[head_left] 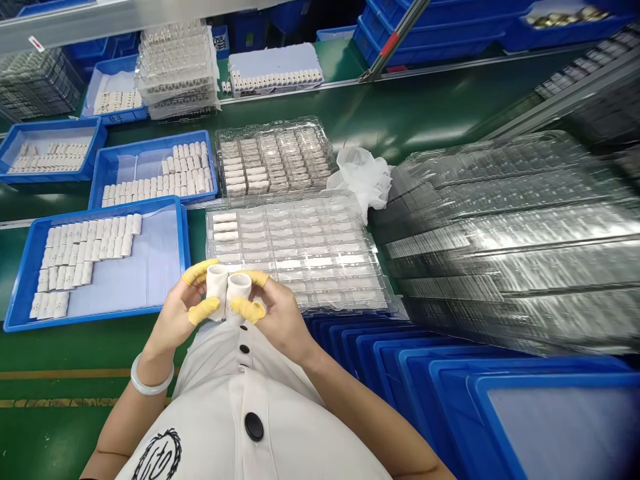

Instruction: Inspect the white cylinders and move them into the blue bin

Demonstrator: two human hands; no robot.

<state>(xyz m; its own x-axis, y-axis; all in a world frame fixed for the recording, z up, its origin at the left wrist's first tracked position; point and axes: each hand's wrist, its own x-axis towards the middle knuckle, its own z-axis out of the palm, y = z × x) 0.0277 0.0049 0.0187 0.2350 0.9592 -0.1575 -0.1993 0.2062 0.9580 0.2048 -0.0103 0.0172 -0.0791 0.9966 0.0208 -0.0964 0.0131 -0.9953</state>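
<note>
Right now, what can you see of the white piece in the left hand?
The white piece is a short hollow tube, matte and plastic-looking, its open round end facing up. It stands roughly upright, pinched by the left hand between thumb and forefinger, both wearing yellow finger cots. Its side touches a matching second piece held the same way in the right hand. It hangs over the person's white shirt, near the clear tray.

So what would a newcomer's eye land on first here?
Low in the centre, the left hand and right hand, fingertips capped in yellow, each pinch a white tube, the left tube beside the right tube. To the right leans a large stack of clear trays; to the left sits a blue tray with rows of white parts.
</note>
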